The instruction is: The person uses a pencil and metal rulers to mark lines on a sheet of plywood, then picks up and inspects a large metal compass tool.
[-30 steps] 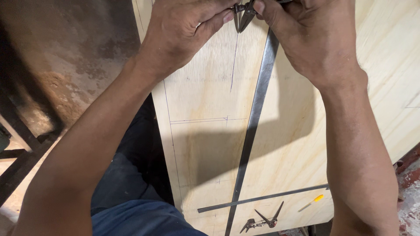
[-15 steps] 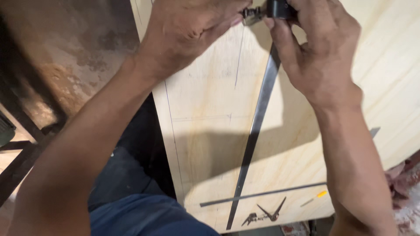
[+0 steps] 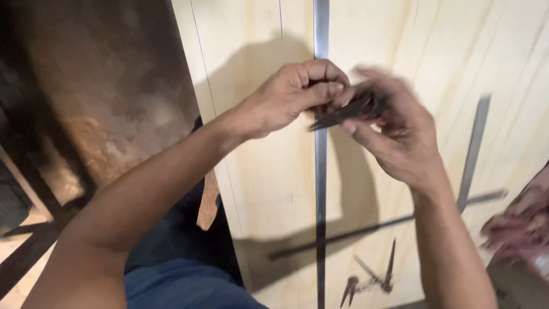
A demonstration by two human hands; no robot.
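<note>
While leaning over a pale plywood sheet [image 3: 269, 189] marked with thin pencil lines, working above a long steel straightedge [image 3: 321, 189] running up its middle. Left hand [image 3: 286, 100] curling shut, its grip pinching one end of a dark pointed metal tool [image 3: 346, 113], likely dividers. Right hand [image 3: 394, 134] blurring, its grip closing on the other end. Judging it best: bracing both wrists, adjusting slowly, keeping the points off the surface. Lying near the bottom edge, a second pair of dividers [image 3: 372, 277].
</note>
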